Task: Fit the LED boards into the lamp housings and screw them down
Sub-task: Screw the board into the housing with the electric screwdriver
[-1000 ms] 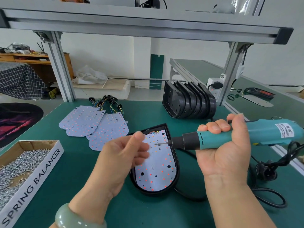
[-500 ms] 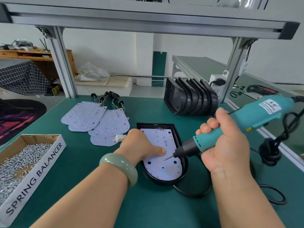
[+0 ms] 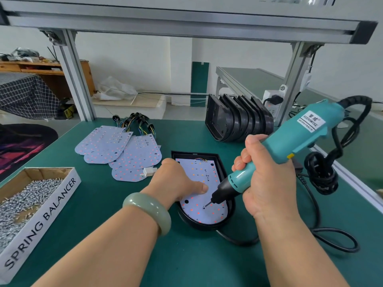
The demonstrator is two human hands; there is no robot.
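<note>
Head view: a green bench [image 3: 196, 262] fills the lower frame under an aluminium frame [image 3: 186, 23]. At the left edge sits a cardboard box [image 3: 41, 222] lettered "SPRING BALANCER", heaped with small silver screws [image 3: 27, 195]. At the back right, a row of black housings [image 3: 238, 123] stands on edge, nested one against the next.

The teal screwdriver [image 3: 294, 146] slants down from the upper right, its black cord [image 3: 319, 177] bundled on the bench beside it. The right hand [image 3: 269, 187] is wrapped round its barrel, fingers curled tight.

In the middle of the bench lies one housing [image 3: 207, 227], a black shell, square at the far end and rounded at the near end. The LED board [image 3: 196, 172] lies inside it: pale blue-white, the same outline, dotted with red and orange LEDs and a few dark holes, with coloured wires at its far edge. The driver's bit [image 3: 207, 204] touches the board near its rounded end.

Loose boards [image 3: 136, 154] of the same shape overlap left of the housing, with wire tails behind them and a white connector [image 3: 149, 171] at the near one.

The left hand [image 3: 178, 183] rests on the fitted board, thumb pressed flat just beside the bit; its other fingers are tucked out of sight, so I cannot tell whether they hold anything. A pale green bangle [image 3: 149, 212] circles that wrist.
</note>
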